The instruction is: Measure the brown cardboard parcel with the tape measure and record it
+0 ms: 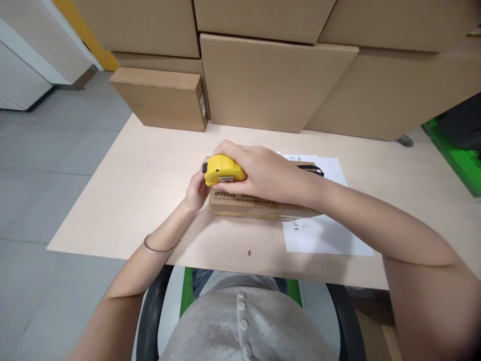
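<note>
Right hand [265, 173]: I see its fingers curled closed around one yellow, rounded plastic tape measure [225, 170], above the left end of one brown, printed, rectangular cardboard carton [263, 209] beneath the same hand. Left hand [197, 190]: partly curled, just left of the tape measure and beside the carton's end; its fingertips are partly hidden, so I cannot tell whether they grip anything.

I judge the step in hand to be a two-handed positioning of the tape measure at the carton's end. For good results, I advise:
1. Hold the case level and square to the carton's edge.
2. Steady the carton with the left hand, without tilting it.
3. Keep fingers clear of the blade opening.

Count, moving outward from the hands:
- Under the right wrist: one thin black cord loop [313, 168].
- Under the carton, right of the right hand: white printed paper [319, 238]; I cannot confirm the number of sheets.
- Around the left wrist: one slim metallic bangle [160, 250].
- Beneath both hands: one pale, wood-look tabletop [131, 200].
- Beyond the left hand: one flat brown cardboard box with a white label [161, 103].
- Beyond both hands: at least six large brown cardboard panels [263, 82], stacked in two rows
</note>
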`<state>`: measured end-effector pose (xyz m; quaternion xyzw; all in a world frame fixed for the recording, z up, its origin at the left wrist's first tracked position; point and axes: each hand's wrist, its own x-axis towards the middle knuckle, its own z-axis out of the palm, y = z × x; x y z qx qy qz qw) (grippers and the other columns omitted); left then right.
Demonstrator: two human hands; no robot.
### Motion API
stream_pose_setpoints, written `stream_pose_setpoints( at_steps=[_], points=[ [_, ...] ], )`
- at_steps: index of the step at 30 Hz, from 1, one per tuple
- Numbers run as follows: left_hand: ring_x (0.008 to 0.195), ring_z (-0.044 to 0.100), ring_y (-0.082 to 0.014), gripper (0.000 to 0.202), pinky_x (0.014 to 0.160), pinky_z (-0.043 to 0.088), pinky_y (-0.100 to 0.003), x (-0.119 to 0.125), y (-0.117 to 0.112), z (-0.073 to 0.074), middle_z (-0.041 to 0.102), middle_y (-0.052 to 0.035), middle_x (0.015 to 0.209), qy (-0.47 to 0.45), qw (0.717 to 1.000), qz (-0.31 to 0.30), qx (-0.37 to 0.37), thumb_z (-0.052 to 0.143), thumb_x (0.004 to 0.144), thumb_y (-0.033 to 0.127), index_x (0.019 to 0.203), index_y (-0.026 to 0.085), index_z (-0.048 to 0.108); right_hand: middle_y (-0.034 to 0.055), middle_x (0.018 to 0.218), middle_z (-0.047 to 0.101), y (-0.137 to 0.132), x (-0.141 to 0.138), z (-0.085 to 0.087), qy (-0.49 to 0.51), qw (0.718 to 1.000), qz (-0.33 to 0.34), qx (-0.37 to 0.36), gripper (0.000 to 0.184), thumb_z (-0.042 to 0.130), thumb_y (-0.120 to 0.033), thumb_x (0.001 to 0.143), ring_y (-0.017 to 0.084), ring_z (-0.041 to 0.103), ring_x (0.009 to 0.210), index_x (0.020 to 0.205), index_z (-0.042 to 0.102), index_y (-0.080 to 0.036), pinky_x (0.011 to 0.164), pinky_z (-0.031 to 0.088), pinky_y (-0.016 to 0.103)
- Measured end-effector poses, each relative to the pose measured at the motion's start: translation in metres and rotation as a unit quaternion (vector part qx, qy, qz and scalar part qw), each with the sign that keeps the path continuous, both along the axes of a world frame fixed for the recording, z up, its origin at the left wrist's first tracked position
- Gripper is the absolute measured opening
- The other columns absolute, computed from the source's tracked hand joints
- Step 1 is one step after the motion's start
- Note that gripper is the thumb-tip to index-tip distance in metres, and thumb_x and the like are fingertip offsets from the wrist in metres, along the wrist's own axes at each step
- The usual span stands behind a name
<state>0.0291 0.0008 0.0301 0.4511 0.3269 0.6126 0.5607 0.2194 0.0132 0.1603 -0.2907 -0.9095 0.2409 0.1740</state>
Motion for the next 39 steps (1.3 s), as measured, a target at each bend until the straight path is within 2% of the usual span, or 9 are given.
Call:
stream_pose_setpoints(
  at_steps=[3, 7, 12, 15, 20, 27, 33, 36, 39],
  points=[
    [0.130, 0.067, -0.0349, 0.041, 0.116, 0.050, -0.051, -0.007, 0.006, -0.002, 0.079, -0.0052, 0.109, 0.031, 0.996, -0.040, 0.067, 0.076, 0.083, 0.062, 0.099, 0.024, 0.075, 0.0026, 0.103, 0.078, -0.004, 0.019, 0.000, -0.015, 0.999, -0.042, 0.003, 0.030, 0.072, -0.041, 0.094, 0.024, 0.070, 0.086, 0.119, 0.062, -0.027, 0.072, 0.046, 0.033],
    [0.151, 0.052, -0.0336, 0.033, 0.124, 0.040, -0.054, -0.015, 0.011, -0.005, 0.077, -0.0037, 0.129, 0.070, 0.989, -0.090, 0.094, 0.075, 0.086, 0.057, 0.108, 0.032, 0.076, 0.0020, 0.099, 0.078, -0.012, 0.079, 0.000, 0.008, 0.994, -0.111, -0.010, 0.033, 0.078, -0.049, 0.089, 0.023, 0.071, 0.081, 0.113, 0.069, -0.028, 0.072, 0.051, 0.034],
    [0.149, 0.056, -0.0346, 0.036, 0.122, 0.042, -0.057, -0.021, 0.014, -0.010, 0.074, -0.0064, 0.138, 0.107, 0.984, -0.100, 0.101, 0.072, 0.088, 0.060, 0.113, 0.034, 0.074, 0.0046, 0.099, 0.076, -0.020, 0.170, -0.009, 0.028, 0.976, -0.213, -0.023, 0.032, 0.085, -0.050, 0.083, 0.028, 0.070, 0.081, 0.107, 0.072, -0.033, 0.069, 0.055, 0.040],
    [0.146, 0.058, -0.0340, 0.038, 0.119, 0.045, -0.055, -0.021, 0.014, -0.009, 0.076, -0.0067, 0.135, 0.104, 0.984, -0.094, 0.108, 0.072, 0.088, 0.061, 0.112, 0.033, 0.074, 0.0068, 0.102, 0.076, -0.026, 0.196, -0.018, 0.046, 0.965, -0.256, -0.043, 0.029, 0.087, -0.042, 0.081, 0.030, 0.071, 0.085, 0.105, 0.073, -0.034, 0.071, 0.056, 0.041],
    [0.135, 0.066, -0.0332, 0.039, 0.112, 0.052, -0.052, -0.018, 0.014, -0.008, 0.077, -0.0070, 0.132, 0.109, 0.984, -0.076, 0.115, 0.072, 0.087, 0.062, 0.111, 0.031, 0.074, 0.0064, 0.104, 0.075, -0.032, 0.196, -0.024, 0.058, 0.961, -0.269, -0.035, 0.031, 0.087, -0.042, 0.082, 0.026, 0.069, 0.082, 0.107, 0.071, -0.033, 0.071, 0.054, 0.039],
    [0.141, 0.063, -0.0325, 0.034, 0.113, 0.052, -0.052, -0.017, 0.013, -0.007, 0.079, -0.0057, 0.127, 0.104, 0.984, -0.073, 0.126, 0.071, 0.090, 0.059, 0.111, 0.032, 0.075, 0.0066, 0.100, 0.075, -0.033, 0.194, -0.022, 0.049, 0.964, -0.257, -0.034, 0.029, 0.087, -0.045, 0.081, 0.026, 0.069, 0.078, 0.104, 0.072, -0.034, 0.067, 0.053, 0.040],
    [0.136, 0.066, -0.0302, 0.033, 0.110, 0.053, -0.049, -0.017, 0.014, -0.005, 0.079, -0.0041, 0.125, 0.103, 0.984, -0.074, 0.128, 0.071, 0.090, 0.058, 0.110, 0.034, 0.076, 0.0043, 0.090, 0.075, -0.040, 0.190, -0.005, 0.017, 0.966, -0.255, -0.026, 0.027, 0.084, -0.052, 0.082, 0.024, 0.068, 0.071, 0.098, 0.071, -0.035, 0.060, 0.051, 0.038],
    [0.131, 0.068, -0.0310, 0.037, 0.108, 0.053, -0.049, -0.019, 0.014, -0.005, 0.078, -0.0055, 0.123, 0.112, 0.984, -0.070, 0.122, 0.071, 0.088, 0.062, 0.110, 0.032, 0.076, 0.0029, 0.082, 0.075, -0.041, 0.169, 0.008, -0.001, 0.973, -0.233, -0.007, 0.034, 0.080, -0.060, 0.084, 0.022, 0.066, 0.063, 0.097, 0.068, -0.031, 0.053, 0.047, 0.035],
    [0.115, 0.071, -0.0290, 0.042, 0.098, 0.056, -0.045, -0.020, 0.015, -0.007, 0.077, -0.0059, 0.116, 0.138, 0.981, -0.053, 0.124, 0.071, 0.086, 0.066, 0.110, 0.032, 0.077, 0.0025, 0.079, 0.075, -0.037, 0.125, 0.011, -0.036, 0.980, -0.197, 0.012, 0.038, 0.073, -0.061, 0.091, 0.021, 0.066, 0.061, 0.103, 0.065, -0.026, 0.053, 0.045, 0.033]
  ],
)
